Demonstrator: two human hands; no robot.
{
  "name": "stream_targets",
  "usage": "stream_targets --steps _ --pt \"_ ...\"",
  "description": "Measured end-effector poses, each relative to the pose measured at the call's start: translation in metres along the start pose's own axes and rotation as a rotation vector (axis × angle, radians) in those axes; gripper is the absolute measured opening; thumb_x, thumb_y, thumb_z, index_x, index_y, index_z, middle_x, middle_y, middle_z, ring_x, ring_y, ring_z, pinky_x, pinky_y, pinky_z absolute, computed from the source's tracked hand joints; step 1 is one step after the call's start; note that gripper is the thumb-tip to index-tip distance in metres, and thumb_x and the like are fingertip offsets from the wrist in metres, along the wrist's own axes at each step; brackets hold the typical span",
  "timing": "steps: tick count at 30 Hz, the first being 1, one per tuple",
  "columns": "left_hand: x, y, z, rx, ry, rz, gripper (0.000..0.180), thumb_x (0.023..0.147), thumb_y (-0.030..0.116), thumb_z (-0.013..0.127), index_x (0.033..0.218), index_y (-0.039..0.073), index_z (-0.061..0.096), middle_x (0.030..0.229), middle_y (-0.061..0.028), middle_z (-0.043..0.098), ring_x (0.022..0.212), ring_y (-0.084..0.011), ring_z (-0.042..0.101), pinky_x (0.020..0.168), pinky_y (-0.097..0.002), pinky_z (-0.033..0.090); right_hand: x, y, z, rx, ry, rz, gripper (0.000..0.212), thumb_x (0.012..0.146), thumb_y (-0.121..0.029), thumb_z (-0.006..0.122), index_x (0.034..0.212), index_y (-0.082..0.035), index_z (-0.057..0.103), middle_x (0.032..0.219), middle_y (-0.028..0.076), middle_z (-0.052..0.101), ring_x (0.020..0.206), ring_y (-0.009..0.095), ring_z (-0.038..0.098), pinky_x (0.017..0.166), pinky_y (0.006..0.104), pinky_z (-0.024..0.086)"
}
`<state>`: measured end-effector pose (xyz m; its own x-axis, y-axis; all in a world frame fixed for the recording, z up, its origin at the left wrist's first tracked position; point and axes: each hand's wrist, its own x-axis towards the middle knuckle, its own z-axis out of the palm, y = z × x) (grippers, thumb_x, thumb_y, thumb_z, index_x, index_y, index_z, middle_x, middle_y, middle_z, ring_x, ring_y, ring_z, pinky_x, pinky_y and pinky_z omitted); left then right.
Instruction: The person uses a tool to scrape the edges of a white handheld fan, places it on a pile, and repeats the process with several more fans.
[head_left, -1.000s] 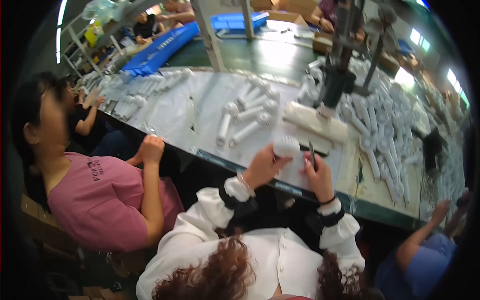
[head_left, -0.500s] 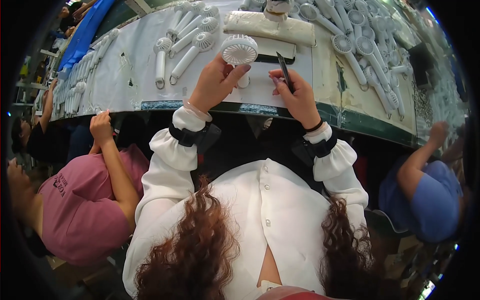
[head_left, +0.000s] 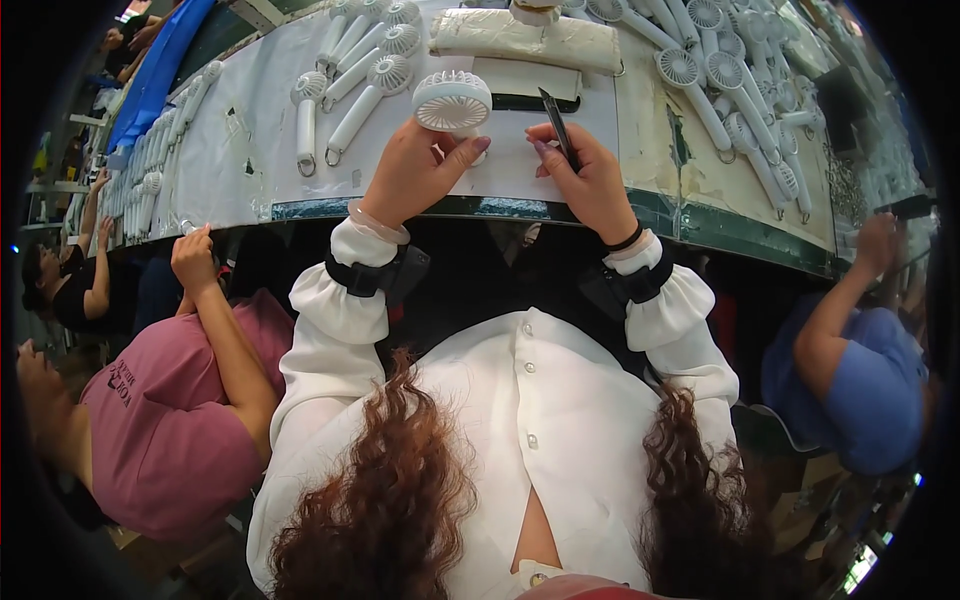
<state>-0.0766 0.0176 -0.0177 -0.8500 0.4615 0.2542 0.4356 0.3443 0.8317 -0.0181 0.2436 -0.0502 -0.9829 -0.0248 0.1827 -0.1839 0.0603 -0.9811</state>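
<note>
In the head view, a white handheld fan (head_left: 452,102) is clasped between the thumb and fingers of the left hand (head_left: 403,177) over the table (head_left: 750,238), a thin dark tool (head_left: 555,120) is clamped in the right hand (head_left: 594,182) nearby, and other fans (head_left: 389,73) are laid on both sides.

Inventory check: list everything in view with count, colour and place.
held fan: one, white, in left hand
slim tool: one, black, in right hand
loose fans: several, white, left of centre
fan pile: many, white, upper right
fan row: many, white, far left
padded roll: one, cream, beyond hands
flat block: one, white, dark edge, beside roll
long tray: one, blue, upper left
table: one, pale, green edge, upper half
co-workers: several, pink, blue, dark shirts, both sides
wristbands: two, black, wrists
hands: two, white-sleeved, over table
</note>
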Motion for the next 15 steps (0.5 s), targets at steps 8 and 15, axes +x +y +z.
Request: stream_targets --steps 8,15 --pt "-0.001 0.001 0.0 0.022 0.022 -0.005 0.041 0.085 0.031 0.08 0.108 0.001 0.064 0.073 -0.0039 0.063 0.057 -0.0119 0.055 0.054 -0.027 0.046 -0.002 -0.002 0.0 -0.031 -0.001 -0.011 0.02 0.098 -0.005 0.057 0.117 0.0 0.063 0.104 0.003 0.066 0.079 0.008 0.062 0.072 0.0236 0.052" --pt "-0.012 -0.007 -0.004 0.198 -0.014 -0.031 0.056 0.079 0.038 0.084 0.116 0.002 0.06 0.071 -0.0038 0.061 0.056 -0.0121 0.054 0.054 -0.0268 0.046 -0.006 -0.001 0.001 -0.031 -0.008 -0.007 0.02 0.098 -0.004 0.057 0.117 0.0 0.063 0.105 0.003 0.066 0.078 0.008 0.061 0.072 0.0237 0.051"
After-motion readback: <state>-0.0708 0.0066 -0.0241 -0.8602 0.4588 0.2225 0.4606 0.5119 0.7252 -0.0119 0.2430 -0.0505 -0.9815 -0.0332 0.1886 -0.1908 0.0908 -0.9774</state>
